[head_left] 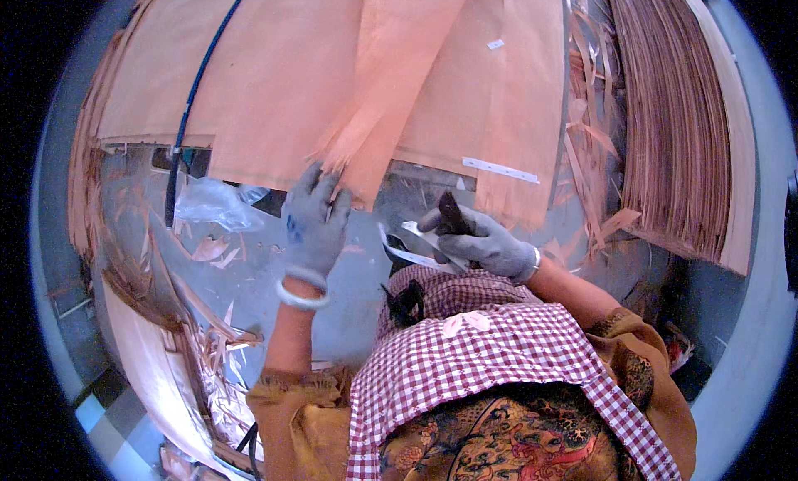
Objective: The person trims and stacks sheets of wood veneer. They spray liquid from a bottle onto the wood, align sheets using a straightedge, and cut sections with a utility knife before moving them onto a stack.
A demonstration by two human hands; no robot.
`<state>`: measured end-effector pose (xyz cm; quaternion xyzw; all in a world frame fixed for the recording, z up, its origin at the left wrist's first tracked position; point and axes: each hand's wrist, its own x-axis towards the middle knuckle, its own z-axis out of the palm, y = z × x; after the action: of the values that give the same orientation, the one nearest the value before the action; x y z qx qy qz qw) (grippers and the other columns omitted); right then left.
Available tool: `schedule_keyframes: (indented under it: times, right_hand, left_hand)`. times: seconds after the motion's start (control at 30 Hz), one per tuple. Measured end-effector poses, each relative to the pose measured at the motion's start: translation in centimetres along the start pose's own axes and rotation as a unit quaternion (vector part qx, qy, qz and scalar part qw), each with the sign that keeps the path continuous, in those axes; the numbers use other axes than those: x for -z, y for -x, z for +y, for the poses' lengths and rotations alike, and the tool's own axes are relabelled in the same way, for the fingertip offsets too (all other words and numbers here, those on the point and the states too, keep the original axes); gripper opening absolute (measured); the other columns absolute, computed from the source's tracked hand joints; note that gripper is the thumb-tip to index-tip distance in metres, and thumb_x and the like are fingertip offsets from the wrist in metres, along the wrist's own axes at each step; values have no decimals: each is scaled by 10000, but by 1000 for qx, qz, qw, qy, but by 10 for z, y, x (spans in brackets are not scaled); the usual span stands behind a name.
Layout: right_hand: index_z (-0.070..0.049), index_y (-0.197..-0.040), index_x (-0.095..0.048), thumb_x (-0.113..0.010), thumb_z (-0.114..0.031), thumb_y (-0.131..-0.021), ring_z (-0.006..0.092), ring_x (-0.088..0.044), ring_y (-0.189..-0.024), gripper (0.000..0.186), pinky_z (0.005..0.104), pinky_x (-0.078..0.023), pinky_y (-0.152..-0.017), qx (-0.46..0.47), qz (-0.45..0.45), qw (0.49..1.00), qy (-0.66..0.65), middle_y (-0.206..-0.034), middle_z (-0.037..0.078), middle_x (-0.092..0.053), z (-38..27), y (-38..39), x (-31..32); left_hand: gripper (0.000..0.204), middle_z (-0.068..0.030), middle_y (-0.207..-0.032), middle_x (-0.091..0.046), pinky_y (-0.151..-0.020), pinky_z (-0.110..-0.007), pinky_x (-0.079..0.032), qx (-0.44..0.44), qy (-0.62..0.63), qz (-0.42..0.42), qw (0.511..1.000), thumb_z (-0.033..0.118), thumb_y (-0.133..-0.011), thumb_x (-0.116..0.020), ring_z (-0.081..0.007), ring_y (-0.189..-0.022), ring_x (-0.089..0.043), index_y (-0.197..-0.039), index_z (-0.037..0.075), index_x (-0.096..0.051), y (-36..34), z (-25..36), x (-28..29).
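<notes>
My left hand, in a grey glove with a white band at the wrist, has its fingers stretched out at the frayed near end of a narrow veneer strip. That strip lies slantwise over wide, pinkish-tan veneer sheets. To the right, above my lap, my gloved right hand is closed round a dark-handled tool; the tool's working end cannot be made out. A white perforated tape strip hangs beside its fingers. Another piece of white tape sticks to the veneer near the edge.
A tall stack of veneer stands at the right, with torn veneer scraps alongside. A dark blue rod crosses the sheets at the left. Clear plastic film lies below it. More veneer offcuts pile at lower left.
</notes>
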<state>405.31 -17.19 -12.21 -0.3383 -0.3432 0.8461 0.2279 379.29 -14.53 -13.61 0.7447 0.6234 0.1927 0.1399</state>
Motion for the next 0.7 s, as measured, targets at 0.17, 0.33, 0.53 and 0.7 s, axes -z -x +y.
schedule_keyframes:
  times: [0.17, 0.33, 0.53, 0.7]
  right_hand:
    - [-25, -1310, -349, -558, -166, -875, 137, -536, -929, 503, 268, -452, -759, 65, 26, 997, 13, -1140, 80, -530, 13, 42, 25]
    - [-17, -1317, -326, -522, -75, -883, 140, -533, -912, 480, 267, -462, -733, 96, 23, 995, 25, -1163, 92, -519, 13, 66, 32]
    - [-15, -1313, -336, -556, -71, -880, 122, -537, -841, 489, 251, -456, -672, 53, 60, 993, 87, -1130, 79, -524, 8, 94, 50]
    - [10, -1191, -481, -589, -105, -868, 95, -548, -759, 359, 228, -451, -629, -23, 122, 988, 95, -943, 52, -585, 7, 124, 73]
  left_hand:
    - [310, -55, -967, -575, -678, -249, -456, 172, 346, -146, 911, 233, -908, -522, -131, -802, -566, -1125, 19, -577, 75, 60, -34]
    - [131, 14, -770, -608, -492, -166, -373, 376, 709, -274, 529, 190, -867, -612, -30, -567, -493, -901, 64, -609, 56, 124, -52]
    - [52, 24, -708, -574, -510, -180, -380, 304, 690, -187, 629, 94, -838, -632, -40, -586, -495, -841, 63, -591, 45, 154, -71]
    - [70, 24, -731, -565, -539, -186, -404, 288, 699, -202, 622, 127, -848, -620, -47, -623, -511, -850, 71, -579, 24, 167, -73]
